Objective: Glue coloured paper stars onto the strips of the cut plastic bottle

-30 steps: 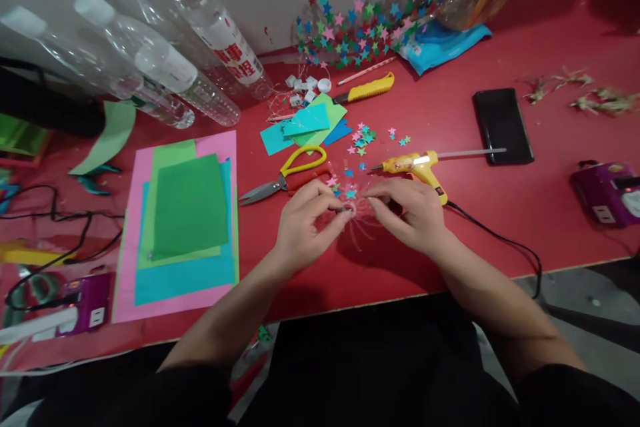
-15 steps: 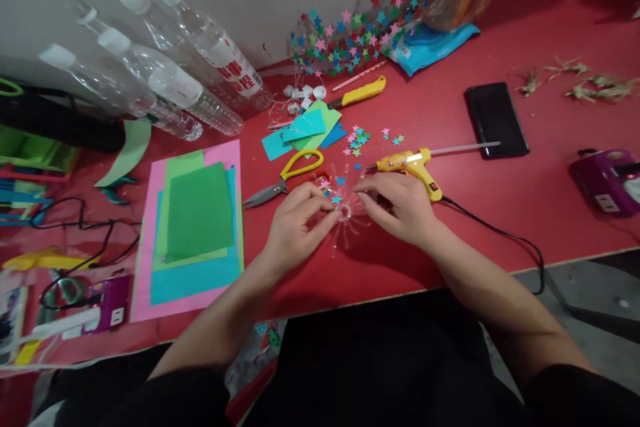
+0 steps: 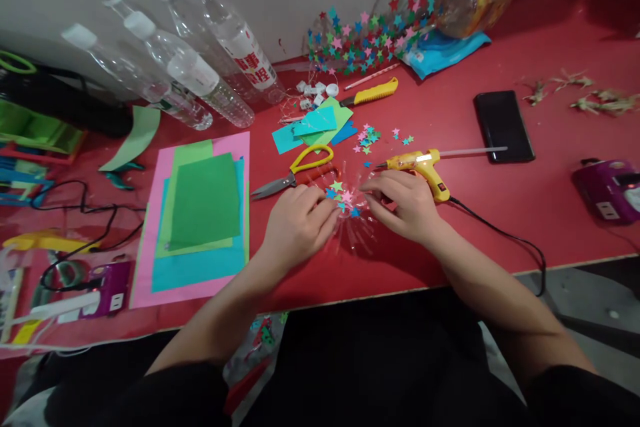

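Observation:
Between my two hands is a clear plastic piece cut into thin strips that fan out, with pink, blue and green paper stars on it. My left hand has its fingers closed on the left side of this piece. On the right side my right hand has thumb and fingertips pinched close to the strips; what lies between them is too small to make out. Just behind my right hand is a yellow glue gun. Scissors with yellow and red handles lie behind my left hand.
Coloured paper sheets are stacked at left. Clear bottles stand at the back left. A star-covered bottle, a yellow cutter and small loose stars lie further back. A black phone is at right.
The view has shifted slightly. The plastic piece has turned or tilted between my hands, and more stars on it now show. Both hands stay close to it.

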{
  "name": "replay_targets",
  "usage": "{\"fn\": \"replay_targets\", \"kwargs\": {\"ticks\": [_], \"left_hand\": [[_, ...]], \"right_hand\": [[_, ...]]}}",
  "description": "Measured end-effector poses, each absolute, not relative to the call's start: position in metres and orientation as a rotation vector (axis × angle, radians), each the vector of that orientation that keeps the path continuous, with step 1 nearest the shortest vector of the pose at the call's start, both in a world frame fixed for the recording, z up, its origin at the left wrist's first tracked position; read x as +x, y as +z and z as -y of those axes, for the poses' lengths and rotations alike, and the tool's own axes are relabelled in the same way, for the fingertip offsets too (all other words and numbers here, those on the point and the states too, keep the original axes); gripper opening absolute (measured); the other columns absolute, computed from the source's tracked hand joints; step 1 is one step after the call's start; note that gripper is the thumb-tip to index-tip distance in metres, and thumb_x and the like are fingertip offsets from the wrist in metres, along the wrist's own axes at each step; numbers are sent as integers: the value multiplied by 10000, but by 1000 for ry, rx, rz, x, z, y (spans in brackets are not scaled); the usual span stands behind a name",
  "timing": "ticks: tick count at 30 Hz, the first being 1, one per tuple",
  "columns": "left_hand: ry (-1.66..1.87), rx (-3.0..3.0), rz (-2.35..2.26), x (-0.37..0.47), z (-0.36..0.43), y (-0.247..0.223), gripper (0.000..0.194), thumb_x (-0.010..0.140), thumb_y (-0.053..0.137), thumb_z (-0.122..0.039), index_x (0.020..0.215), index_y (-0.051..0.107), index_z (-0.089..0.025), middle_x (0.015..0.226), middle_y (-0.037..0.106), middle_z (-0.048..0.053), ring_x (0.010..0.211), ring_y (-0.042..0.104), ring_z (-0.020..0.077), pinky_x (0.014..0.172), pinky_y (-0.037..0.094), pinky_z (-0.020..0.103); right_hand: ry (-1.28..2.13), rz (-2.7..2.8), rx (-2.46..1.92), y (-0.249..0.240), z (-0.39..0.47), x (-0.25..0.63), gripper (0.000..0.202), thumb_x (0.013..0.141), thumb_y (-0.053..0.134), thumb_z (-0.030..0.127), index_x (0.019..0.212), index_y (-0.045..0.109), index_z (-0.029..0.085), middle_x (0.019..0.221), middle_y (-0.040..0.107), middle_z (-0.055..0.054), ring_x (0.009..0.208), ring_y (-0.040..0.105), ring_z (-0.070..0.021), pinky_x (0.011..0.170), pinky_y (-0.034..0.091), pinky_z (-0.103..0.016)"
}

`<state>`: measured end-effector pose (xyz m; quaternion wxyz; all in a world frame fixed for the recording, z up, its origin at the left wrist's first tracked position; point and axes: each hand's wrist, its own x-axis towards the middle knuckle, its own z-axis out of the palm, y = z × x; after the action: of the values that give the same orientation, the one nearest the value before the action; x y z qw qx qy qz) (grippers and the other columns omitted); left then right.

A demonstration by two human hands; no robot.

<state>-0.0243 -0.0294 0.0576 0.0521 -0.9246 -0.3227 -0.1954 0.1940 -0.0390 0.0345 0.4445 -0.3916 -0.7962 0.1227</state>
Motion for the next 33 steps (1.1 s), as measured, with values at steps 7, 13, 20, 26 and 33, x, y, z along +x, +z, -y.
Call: {"fn": "replay_targets", "kwargs": {"ticks": [7, 13, 20, 26, 33], "left_hand": [[-815, -2899, 1137, -36, 38, 57, 113, 883, 616, -240, 906, 652, -135, 839, 650, 70, 768, 576, 190, 688, 472, 330], [-977, -2899, 1248, -41, 42, 57, 155, 872, 634, -241, 985, 646, -135, 878, 673, 77, 819, 612, 193, 731, 505, 338], [-1129, -2899, 1311, -43, 41, 56, 112, 861, 640, -199, 964, 650, -155, 883, 681, 66, 824, 616, 176, 751, 511, 334], [-1308, -2959, 1463, -46, 36, 59, 74, 872, 612, -147, 908, 670, -176, 818, 654, 28, 772, 594, 136, 722, 495, 294], [-1341, -3029, 1446, -46, 35, 54, 104, 876, 603, -120, 914, 682, -177, 853, 637, 31, 820, 599, 138, 758, 489, 298]], "right_hand": [[285, 1984, -939, 39, 41, 189, 108, 867, 556, 126, 937, 628, 166, 751, 623, -21, 677, 545, -126, 657, 469, -268], [220, 1929, -1029, 39, 38, 187, 110, 866, 595, 151, 775, 563, 203, 698, 630, 11, 632, 549, -106, 611, 453, -248], [182, 1873, -1155, 38, 35, 192, 133, 879, 638, 224, 752, 606, 204, 691, 695, 33, 546, 568, -78, 571, 454, -228], [121, 1969, -1141, 48, 40, 196, 111, 918, 589, 225, 810, 605, 205, 724, 712, 20, 587, 602, -87, 577, 456, -225], [120, 2071, -1085, 52, 53, 184, 244, 896, 628, 275, 715, 480, 207, 616, 587, 35, 516, 479, -83, 511, 385, -236]]}}
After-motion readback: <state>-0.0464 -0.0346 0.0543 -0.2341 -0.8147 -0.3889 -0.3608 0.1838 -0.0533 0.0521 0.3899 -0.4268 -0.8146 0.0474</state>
